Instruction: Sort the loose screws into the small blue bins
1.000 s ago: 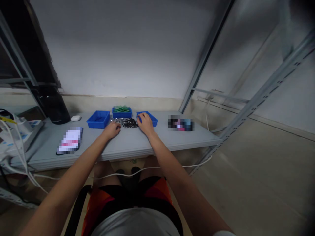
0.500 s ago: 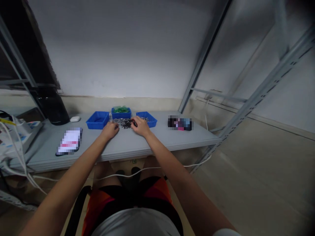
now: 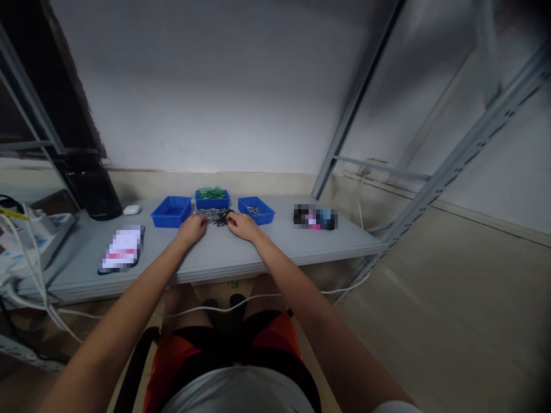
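Note:
Between my hands lies a loose pile of small silver and dark metal pieces [image 3: 212,214], too small to identify. My left hand [image 3: 193,228] rests at the pile's left edge, fingers curled closed; whatever they hold is hidden. My right hand [image 3: 243,225] is at the dark pieces on the right side, thumb and fingers drawn together, and I cannot make out what is in them. Around the pile stand a blue tray [image 3: 165,220] on the left, a blue tray [image 3: 213,203] with green pieces [image 3: 210,193] behind, and a blue tray [image 3: 266,218] with silver pieces [image 3: 255,211] on the right.
A phone [image 3: 123,248], a white earbud case [image 3: 131,210] and a black bottle [image 3: 95,192] are on the grey table [image 3: 275,252] to the left, near a power strip [image 3: 45,238]. A blurred dark object [image 3: 315,217] lies right. A white cable [image 3: 224,310] hangs below the edge.
My right hand has shifted slightly left and down from beside the right tray, so the silver pieces in that tray show more. My left hand has hardly moved.

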The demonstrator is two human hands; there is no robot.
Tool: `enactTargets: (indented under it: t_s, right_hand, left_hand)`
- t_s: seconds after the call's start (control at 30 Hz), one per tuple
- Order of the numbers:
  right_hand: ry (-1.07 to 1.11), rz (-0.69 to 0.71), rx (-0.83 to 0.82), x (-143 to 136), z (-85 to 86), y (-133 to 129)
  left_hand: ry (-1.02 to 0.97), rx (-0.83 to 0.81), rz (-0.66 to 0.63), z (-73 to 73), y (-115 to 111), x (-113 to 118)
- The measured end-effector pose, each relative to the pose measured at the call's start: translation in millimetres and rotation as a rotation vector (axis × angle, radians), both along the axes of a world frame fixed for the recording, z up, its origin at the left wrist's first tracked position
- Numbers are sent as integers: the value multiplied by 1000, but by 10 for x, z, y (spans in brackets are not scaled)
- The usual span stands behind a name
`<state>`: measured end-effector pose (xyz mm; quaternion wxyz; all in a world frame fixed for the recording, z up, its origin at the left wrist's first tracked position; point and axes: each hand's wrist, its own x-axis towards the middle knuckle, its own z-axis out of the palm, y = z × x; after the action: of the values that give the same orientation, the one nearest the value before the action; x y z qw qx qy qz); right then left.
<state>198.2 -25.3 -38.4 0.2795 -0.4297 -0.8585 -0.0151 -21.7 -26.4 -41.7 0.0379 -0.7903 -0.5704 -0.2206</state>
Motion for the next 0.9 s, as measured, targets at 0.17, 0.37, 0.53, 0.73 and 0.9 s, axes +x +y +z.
enactTargets:
  t_s: [0.17, 0.37, 0.53, 0.73, 0.9]
  right_hand:
    - [10, -9, -37, -1, -27, 24]
    - [-11, -2, -54, -13, -29, 45]
    - [-30, 34, -56, -27, -33, 54]
    - [-15, 57, -63, -25, -50, 47]
    - [-75, 66, -71, -63, -10, -10]
  left_hand:
    - [-108, 44, -52, 44, -30, 32]
    - [-176, 136, -209, 46, 9, 53]
    - [-177, 141, -252, 20, 45, 29]
    - [-182, 132, -285, -2, 63, 33]
    - [-190, 143, -317, 4, 61, 31]
